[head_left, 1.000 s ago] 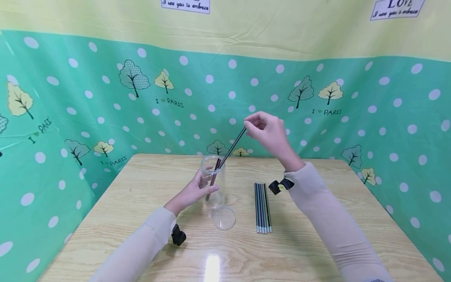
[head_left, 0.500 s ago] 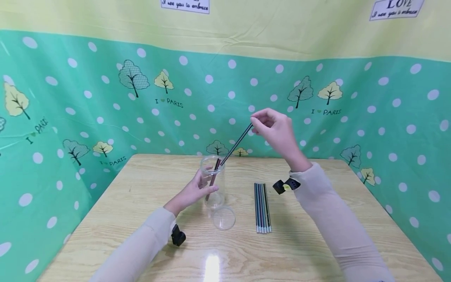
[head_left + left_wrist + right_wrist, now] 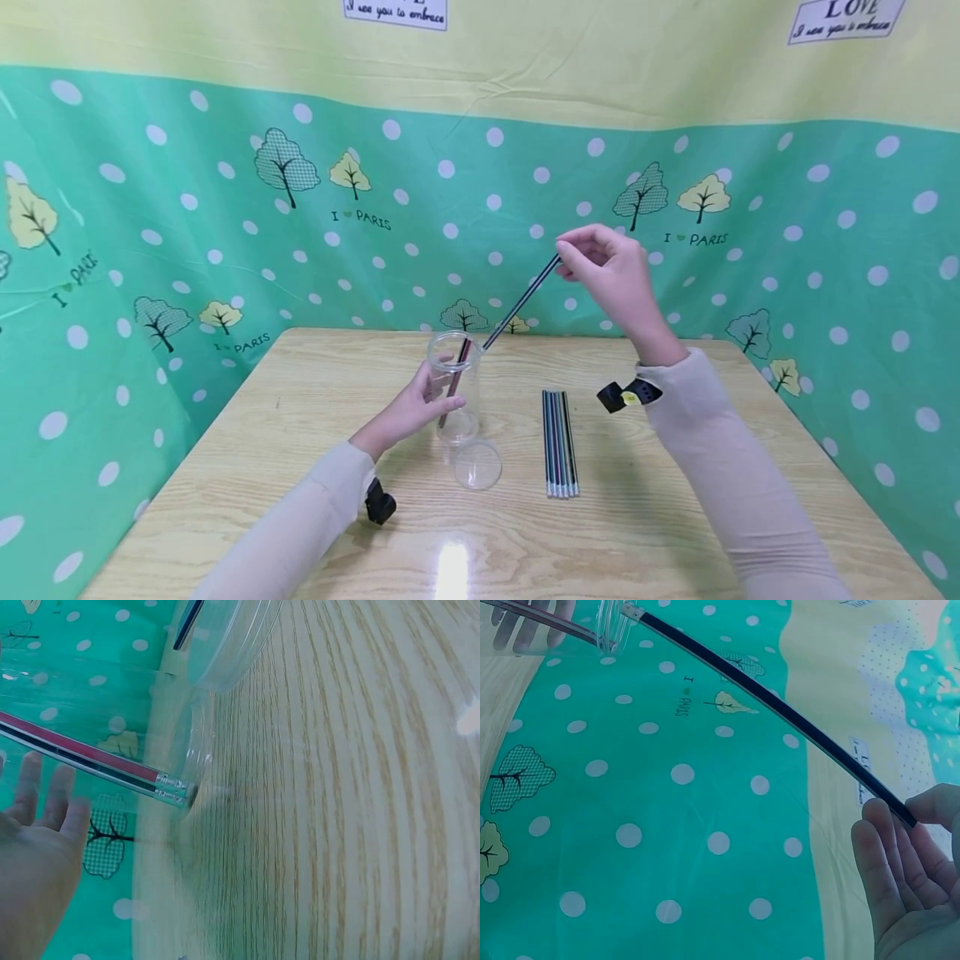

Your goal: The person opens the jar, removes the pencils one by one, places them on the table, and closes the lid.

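In the head view my left hand (image 3: 408, 408) grips a tall clear jar (image 3: 472, 387), thumb in front and fingers round the far side. Inside lean a few pencils (image 3: 90, 746), one red and one dark, their eraser ends at the base in the left wrist view. My right hand (image 3: 617, 271) is raised to the jar's upper right. Its thumb and fingertips pinch the unerasered end of a dark striped pencil (image 3: 521, 302). That pencil slants down left, its eraser end (image 3: 634, 611) by the jar's rim, apparently just outside it.
A clear round lid (image 3: 477, 465) lies on the wooden table (image 3: 315, 500) before the jar. To its right, several dark striped pencils (image 3: 559, 442) lie side by side, erasers toward me. A green and yellow patterned curtain (image 3: 480, 175) hangs behind and at the sides.
My right hand has moved right and slightly up, drawing the pencil's lower end from the jar's mouth to beyond its right rim. The left hand and jar have stayed put.
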`<move>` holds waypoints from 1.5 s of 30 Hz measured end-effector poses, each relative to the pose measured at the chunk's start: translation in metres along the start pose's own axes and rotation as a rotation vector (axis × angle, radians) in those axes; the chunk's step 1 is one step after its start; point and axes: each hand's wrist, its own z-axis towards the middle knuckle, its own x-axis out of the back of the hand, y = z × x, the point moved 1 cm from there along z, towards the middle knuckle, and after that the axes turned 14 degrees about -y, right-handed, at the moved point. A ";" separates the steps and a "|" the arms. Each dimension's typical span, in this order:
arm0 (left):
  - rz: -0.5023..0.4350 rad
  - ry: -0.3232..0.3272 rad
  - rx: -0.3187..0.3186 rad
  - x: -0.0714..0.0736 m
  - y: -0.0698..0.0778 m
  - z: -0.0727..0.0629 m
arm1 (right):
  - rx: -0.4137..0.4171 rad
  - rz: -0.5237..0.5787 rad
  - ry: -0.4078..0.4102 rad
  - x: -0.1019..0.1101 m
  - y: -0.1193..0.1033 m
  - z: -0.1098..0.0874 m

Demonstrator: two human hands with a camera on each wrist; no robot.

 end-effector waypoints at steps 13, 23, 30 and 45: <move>0.001 -0.008 0.000 0.000 0.001 0.000 | -0.033 0.012 0.007 0.010 0.004 -0.006; 0.002 -0.007 0.000 0.000 0.002 0.000 | -0.072 0.010 0.008 0.014 0.011 -0.008; -0.006 -0.004 0.031 -0.001 0.001 -0.001 | -0.116 0.058 -0.007 0.016 0.019 -0.011; -0.001 0.002 0.033 -0.002 0.001 -0.002 | -0.266 0.044 -0.107 0.016 0.054 -0.015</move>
